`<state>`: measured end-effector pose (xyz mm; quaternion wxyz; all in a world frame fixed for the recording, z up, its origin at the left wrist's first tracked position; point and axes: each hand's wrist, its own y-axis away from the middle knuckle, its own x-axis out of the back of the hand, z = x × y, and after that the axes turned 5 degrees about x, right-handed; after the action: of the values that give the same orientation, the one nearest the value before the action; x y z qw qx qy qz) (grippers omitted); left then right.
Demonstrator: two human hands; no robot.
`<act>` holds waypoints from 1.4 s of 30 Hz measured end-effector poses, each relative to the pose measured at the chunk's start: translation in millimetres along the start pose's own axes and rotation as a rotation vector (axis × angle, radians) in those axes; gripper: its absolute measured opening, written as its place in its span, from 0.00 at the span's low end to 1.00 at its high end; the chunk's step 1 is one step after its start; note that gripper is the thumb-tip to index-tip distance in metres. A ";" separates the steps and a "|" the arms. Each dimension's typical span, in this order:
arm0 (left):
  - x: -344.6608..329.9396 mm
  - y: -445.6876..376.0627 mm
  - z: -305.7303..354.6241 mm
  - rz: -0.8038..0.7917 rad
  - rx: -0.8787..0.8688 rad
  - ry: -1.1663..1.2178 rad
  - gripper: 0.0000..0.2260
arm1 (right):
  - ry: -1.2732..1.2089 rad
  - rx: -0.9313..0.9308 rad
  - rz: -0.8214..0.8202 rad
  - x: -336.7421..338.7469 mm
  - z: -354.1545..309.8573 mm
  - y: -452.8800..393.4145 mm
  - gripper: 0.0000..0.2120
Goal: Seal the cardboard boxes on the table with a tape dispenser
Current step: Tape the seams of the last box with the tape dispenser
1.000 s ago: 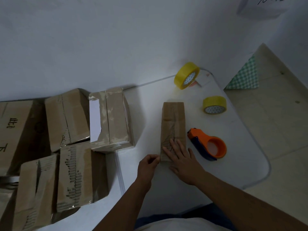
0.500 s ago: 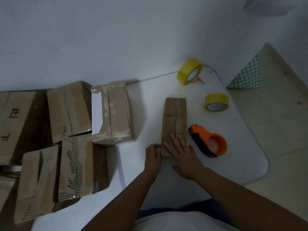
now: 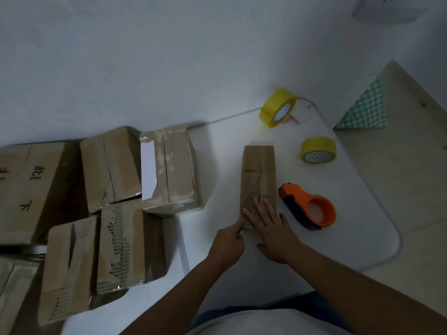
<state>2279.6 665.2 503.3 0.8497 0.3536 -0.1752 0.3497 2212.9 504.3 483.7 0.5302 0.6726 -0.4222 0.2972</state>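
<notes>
Flap-closing step before taping.
Right hand [image 3: 273, 228] presses flat on narrow box [image 3: 259, 172]; left hand [image 3: 227, 243] pinches its near corner. Next, judged: reach the tape dispenser [image 3: 308, 206] just right of the right grip.

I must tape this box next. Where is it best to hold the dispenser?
Probably by the orange ring, right hand coming from above: the dispenser lies flat right of the box, ring nearest you.

A white wall [image 3: 169, 56] fills the upper frame, with a paper sheet [image 3: 389, 8] pinned at upper right. At right, beige floor tiles [image 3: 411, 189] and a green checked cloth [image 3: 365, 110] beside the white desk [image 3: 350, 238].
</notes>
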 end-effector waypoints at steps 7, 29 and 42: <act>5.9 -7.9 -0.1 0.031 -0.090 -0.269 0.24 | -0.018 0.024 0.001 1.6 0.9 -0.6 0.50; -0.6 -60.8 43.0 -0.036 0.035 -0.707 0.47 | -1.285 -0.378 0.265 21.7 8.7 31.2 0.23; 30.9 -34.0 12.0 -0.128 -0.016 -0.859 0.50 | -0.631 -0.278 0.377 26.0 50.9 25.9 0.27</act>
<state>2324.9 653.8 512.1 0.7222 0.4708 -0.4933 0.1159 2199.7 446.5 504.4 0.3967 0.5632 -0.7168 0.1079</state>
